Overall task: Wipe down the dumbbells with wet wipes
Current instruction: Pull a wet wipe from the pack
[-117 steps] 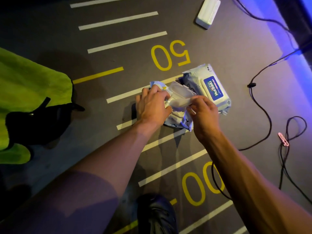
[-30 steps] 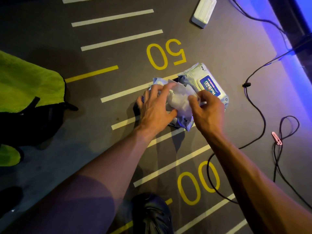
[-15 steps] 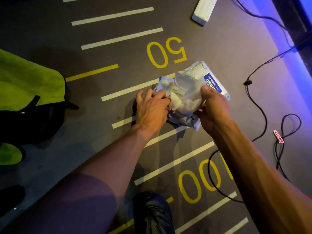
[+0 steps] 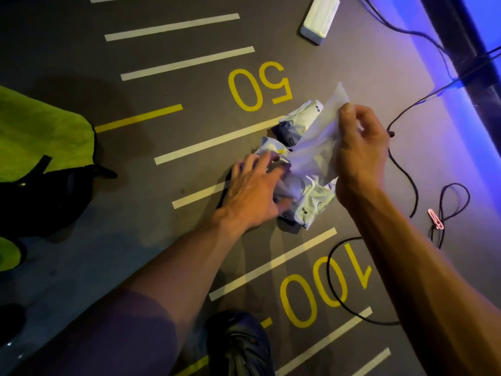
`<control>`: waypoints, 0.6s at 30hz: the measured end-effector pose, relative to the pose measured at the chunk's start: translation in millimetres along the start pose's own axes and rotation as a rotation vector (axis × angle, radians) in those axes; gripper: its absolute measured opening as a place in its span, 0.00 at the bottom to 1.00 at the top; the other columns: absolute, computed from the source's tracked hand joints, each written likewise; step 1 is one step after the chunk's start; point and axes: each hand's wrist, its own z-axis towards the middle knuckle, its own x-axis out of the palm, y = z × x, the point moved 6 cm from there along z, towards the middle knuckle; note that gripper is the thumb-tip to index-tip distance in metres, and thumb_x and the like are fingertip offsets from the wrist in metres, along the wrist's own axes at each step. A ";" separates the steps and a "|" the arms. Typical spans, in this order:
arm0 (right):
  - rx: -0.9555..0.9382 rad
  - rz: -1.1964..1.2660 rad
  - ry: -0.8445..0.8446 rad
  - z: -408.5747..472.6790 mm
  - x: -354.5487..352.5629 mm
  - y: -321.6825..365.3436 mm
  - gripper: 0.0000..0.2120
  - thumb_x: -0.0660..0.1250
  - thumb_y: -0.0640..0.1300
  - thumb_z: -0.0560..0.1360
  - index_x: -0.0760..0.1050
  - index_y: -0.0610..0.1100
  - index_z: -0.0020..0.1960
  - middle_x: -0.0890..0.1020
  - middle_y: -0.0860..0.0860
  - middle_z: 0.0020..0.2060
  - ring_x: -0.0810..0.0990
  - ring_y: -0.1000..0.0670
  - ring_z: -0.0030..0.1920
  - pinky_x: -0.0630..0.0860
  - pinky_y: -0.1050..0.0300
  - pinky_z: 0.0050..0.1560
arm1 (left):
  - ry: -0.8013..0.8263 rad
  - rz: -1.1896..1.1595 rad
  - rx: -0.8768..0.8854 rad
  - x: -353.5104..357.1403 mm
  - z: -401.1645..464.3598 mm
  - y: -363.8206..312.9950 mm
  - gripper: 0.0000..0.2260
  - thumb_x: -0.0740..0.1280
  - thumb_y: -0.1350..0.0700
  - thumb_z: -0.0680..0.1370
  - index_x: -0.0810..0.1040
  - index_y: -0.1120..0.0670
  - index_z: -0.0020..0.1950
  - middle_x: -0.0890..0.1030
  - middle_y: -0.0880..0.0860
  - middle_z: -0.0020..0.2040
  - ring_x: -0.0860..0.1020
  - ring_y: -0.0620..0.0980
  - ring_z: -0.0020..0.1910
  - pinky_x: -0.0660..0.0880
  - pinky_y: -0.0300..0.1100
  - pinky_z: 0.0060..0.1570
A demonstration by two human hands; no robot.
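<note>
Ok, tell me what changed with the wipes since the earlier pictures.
The right hand has pulled a wet wipe up and out of the pack, pinching it. The left hand still presses the pack to the floor. The cable and white box are unmoved.

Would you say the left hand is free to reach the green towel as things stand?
Probably not yet: the left hand is pressing down the wipes pack while the right hand pulls a wipe. The floor toward the green towel looks open.

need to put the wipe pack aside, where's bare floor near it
Bare floor lies left of the pack, toward the green towel. Right of the right hand it is crowded with black cables and a pink clip.
</note>
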 end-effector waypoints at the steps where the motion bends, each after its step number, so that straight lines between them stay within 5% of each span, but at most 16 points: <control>1: 0.019 -0.030 0.014 -2.5 1.9 -5.5 0.11 0.66 0.47 0.83 0.78 0.50 0.42 0.76 0.60 0.29 0.71 0.59 0.32 0.70 0.65 0.33 | 0.051 0.031 0.004 7.5 -2.0 -2.1 0.30 0.70 0.34 0.73 0.75 0.47 0.71 0.67 0.53 0.77 0.66 0.60 0.74 0.60 0.65 0.75; 4: 0.115 -0.089 0.033 -14.8 4.0 -33.1 0.11 0.64 0.45 0.83 0.79 0.48 0.43 0.77 0.62 0.27 0.72 0.61 0.29 0.72 0.65 0.32 | 0.135 0.146 -0.014 21.6 1.0 -5.5 0.30 0.68 0.33 0.76 0.72 0.44 0.75 0.58 0.52 0.82 0.55 0.61 0.81 0.47 0.74 0.76; 8: 0.174 -0.022 -0.011 -25.4 -7.4 -51.7 0.11 0.63 0.46 0.84 0.80 0.48 0.46 0.84 0.60 0.34 0.81 0.58 0.36 0.81 0.57 0.38 | 0.145 0.197 -0.041 21.9 18.0 -8.3 0.34 0.71 0.51 0.79 0.60 0.44 0.83 0.52 0.51 0.85 0.45 0.65 0.84 0.45 0.75 0.76; 11: 0.147 -0.002 -0.023 -19.9 -14.0 -44.3 0.11 0.63 0.47 0.84 0.79 0.50 0.45 0.85 0.57 0.38 0.82 0.52 0.41 0.80 0.48 0.41 | 0.031 0.064 -0.004 12.3 32.8 3.6 0.37 0.74 0.57 0.78 0.60 0.47 0.84 0.58 0.52 0.84 0.54 0.60 0.84 0.56 0.65 0.79; 15: 0.130 0.071 0.113 -21.9 2.8 -21.5 0.11 0.65 0.49 0.82 0.81 0.50 0.43 0.81 0.51 0.36 0.77 0.48 0.38 0.76 0.51 0.40 | -0.001 -0.217 -0.013 -5.1 29.3 30.3 0.44 0.82 0.55 0.70 0.65 0.49 0.82 0.64 0.55 0.81 0.65 0.58 0.79 0.67 0.54 0.76; 18: 0.204 0.246 0.376 -46.3 35.9 -6.2 0.10 0.64 0.45 0.83 0.81 0.45 0.48 0.84 0.48 0.43 0.81 0.47 0.45 0.79 0.47 0.49 | -0.059 -0.485 -0.103 -34.9 4.8 54.2 0.33 0.79 0.61 0.70 0.75 0.51 0.75 0.76 0.53 0.72 0.76 0.52 0.70 0.73 0.51 0.70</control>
